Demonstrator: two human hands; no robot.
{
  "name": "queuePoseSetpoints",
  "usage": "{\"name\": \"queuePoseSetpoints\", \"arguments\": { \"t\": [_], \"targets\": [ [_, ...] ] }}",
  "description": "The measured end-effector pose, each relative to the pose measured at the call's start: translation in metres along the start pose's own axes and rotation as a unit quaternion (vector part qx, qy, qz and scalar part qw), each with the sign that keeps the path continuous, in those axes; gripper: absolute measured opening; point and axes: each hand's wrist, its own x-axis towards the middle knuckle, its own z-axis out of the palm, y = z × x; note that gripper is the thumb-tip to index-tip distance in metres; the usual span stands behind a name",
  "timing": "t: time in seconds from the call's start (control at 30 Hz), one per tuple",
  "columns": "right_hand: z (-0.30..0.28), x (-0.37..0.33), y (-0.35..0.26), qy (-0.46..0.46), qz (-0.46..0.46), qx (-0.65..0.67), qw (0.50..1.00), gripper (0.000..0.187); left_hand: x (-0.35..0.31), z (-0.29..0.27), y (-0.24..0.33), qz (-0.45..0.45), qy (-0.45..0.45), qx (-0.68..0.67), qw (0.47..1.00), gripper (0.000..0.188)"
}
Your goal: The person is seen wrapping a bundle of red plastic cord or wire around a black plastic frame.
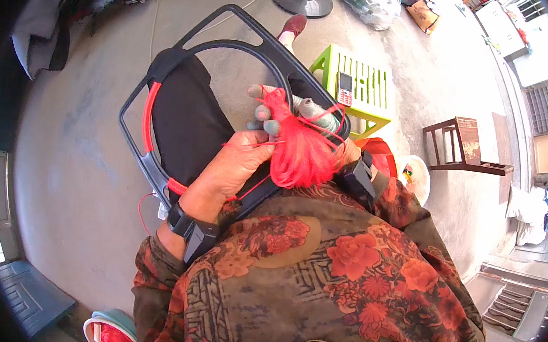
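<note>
A thick bundle of red thread [301,157] hangs in front of me between my two hands, with loose strands trailing from it. My left hand [243,155] is closed on the bundle's left side, and several of its fingertips wear greyish covers. Behind the bundle's right side is my right hand [348,153], mostly hidden; its greyish wrapped fingers [318,113] curl around the top of the threads. Across my lap lies a black frame [232,14] with a rounded inner hoop. Red wrapping [149,118] covers parts of its left side.
Just beyond my right hand stands a green slatted stool [366,81] bearing a mobile phone [345,88]. Right of me are an orange container [380,154], a white bucket [419,177] and a wooden stool [465,145]. A tub of red material [117,338] sits lower left.
</note>
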Motion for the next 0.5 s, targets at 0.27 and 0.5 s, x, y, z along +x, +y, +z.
{"name": "queuePoseSetpoints", "arguments": {
  "t": [0.27,0.5],
  "targets": [
    [0.02,-0.008,-0.015,0.071,0.063,-0.112,0.989,0.054,0.001,-0.002,0.001,-0.032,-0.013,0.017,0.999,0.02],
    [-0.047,-0.028,-0.007,0.11,0.001,-0.19,0.976,0.021,0.0,0.0,0.008,0.008,-0.017,0.046,0.999,0.023]
  ]
}}
